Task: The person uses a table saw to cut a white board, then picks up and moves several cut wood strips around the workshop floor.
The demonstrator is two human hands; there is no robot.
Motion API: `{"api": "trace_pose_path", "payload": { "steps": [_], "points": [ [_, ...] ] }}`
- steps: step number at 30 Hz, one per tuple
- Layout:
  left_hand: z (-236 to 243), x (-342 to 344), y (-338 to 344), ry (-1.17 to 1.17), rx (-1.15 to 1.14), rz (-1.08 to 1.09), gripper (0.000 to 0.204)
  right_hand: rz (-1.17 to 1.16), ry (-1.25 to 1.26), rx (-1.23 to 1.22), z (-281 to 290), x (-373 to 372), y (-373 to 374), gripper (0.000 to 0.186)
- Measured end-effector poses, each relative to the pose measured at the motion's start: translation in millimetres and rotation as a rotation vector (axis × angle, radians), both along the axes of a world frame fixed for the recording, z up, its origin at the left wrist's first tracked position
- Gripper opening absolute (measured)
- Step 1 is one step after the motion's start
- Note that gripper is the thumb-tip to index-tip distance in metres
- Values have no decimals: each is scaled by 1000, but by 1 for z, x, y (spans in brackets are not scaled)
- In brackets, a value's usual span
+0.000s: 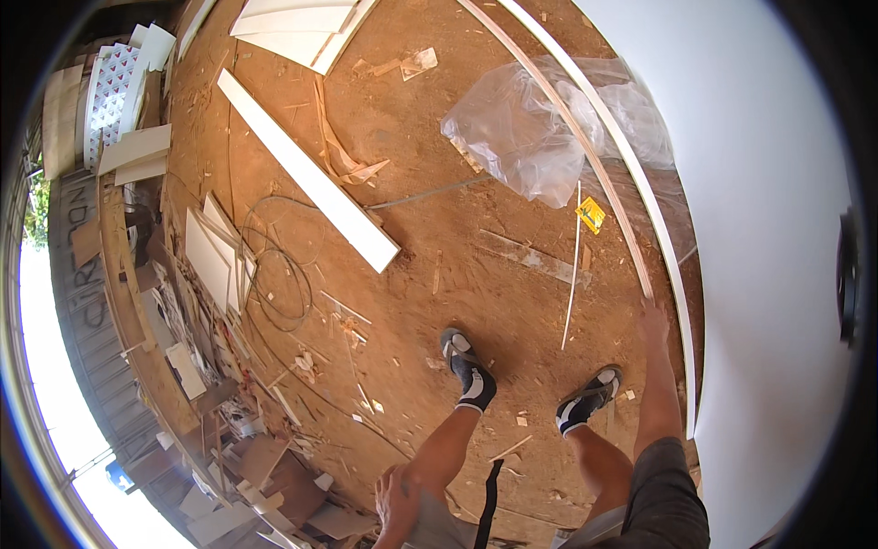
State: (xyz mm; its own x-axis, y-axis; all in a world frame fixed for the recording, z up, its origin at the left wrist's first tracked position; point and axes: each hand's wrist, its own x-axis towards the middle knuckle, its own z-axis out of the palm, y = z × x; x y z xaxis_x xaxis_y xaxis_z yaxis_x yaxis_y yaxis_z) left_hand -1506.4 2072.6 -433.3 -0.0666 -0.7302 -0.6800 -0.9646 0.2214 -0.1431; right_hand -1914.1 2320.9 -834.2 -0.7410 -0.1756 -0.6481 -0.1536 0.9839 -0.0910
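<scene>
My right hand (653,314) grips the near end of a long, thin wooden strip (594,160), which runs up to the top of the view. Beside it, a white strip (670,274) follows the edge of a large white panel (768,320). My left hand (396,499) is low, beside my left leg, its fingers loosely bent and a little apart with nothing visible in them. Clear plastic sheeting (512,128) lies beneath the strips, with a small yellow packet (591,214) and a thin white rod (572,293) nearby.
My sandalled feet stand on the dirt floor (402,320) among wood offcuts. A white board (302,165), a loose cable (308,302) and white panels (297,27) lie ahead and to the left. Stacked scraps (219,256) line a corrugated wall (78,274) at the left.
</scene>
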Motion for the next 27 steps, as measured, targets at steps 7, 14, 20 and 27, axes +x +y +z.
{"api": "trace_pose_path", "payload": {
  "steps": [7,14,20,27],
  "points": [
    [29,7,-15,224,54,83,48,-78,-46,-360,150,43,-9,25],
    [114,48,-70,509,175,174,53,-286,88,-469,465,81,-98,55],
    [213,77,-175,796,67,1,41,-146,246,-712,637,139,-161,48],
    [238,115,-294,811,-223,-218,31,56,343,-806,713,178,-266,43]
  ]
}}
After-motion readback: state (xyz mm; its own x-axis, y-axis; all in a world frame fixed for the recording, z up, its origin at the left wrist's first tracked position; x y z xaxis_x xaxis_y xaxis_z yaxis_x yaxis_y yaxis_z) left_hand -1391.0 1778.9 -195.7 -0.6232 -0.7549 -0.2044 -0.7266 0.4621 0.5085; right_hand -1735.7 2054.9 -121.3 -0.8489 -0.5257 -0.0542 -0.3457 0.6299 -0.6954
